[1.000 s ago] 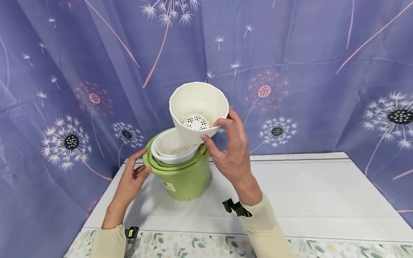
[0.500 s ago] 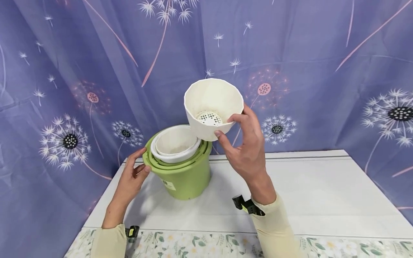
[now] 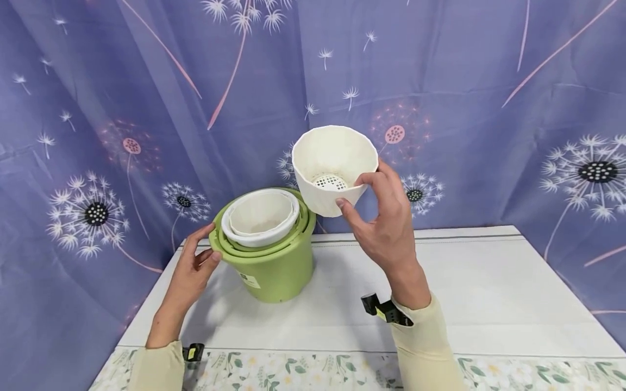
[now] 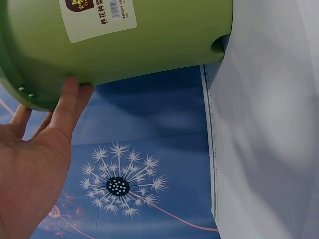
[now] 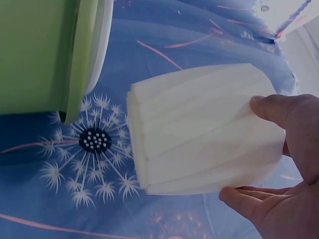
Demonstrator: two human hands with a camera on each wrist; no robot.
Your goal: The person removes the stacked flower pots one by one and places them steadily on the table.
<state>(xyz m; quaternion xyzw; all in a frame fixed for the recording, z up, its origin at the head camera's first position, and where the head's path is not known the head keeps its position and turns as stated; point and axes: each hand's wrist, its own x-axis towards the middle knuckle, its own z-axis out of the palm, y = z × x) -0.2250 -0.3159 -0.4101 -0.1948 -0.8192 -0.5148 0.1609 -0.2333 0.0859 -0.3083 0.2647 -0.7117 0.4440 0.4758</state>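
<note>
My right hand (image 3: pixel 386 228) holds a white faceted flower pot (image 5: pixel 204 129) by its rim, thumb outside and a finger over the edge. This pot hangs in the air, tilted so its grated bottom (image 3: pixel 330 182) shows in the head view. To its left, a green flower pot (image 3: pixel 281 277) stands upright with several pots nested inside. Among them are a white-rimmed pot (image 3: pixel 261 240) and an off-white pot (image 3: pixel 261 212) within it. My left hand (image 3: pixel 191 274) grips the green pot's left edge, thumb and fingers spread round it, as the left wrist view (image 4: pixel 37 164) also shows.
A white cloth (image 3: pixel 469 288) covers the table, with a floral strip (image 3: pixel 274 372) along the near edge. Behind and to the left hangs a purple-blue dandelion curtain (image 3: pixel 459 65). The green pot bears a paper label (image 4: pixel 102 17).
My right hand has carried the white flower pot rightward, from over the nested pots to beside them. My left hand stays at the green pot's edge.
</note>
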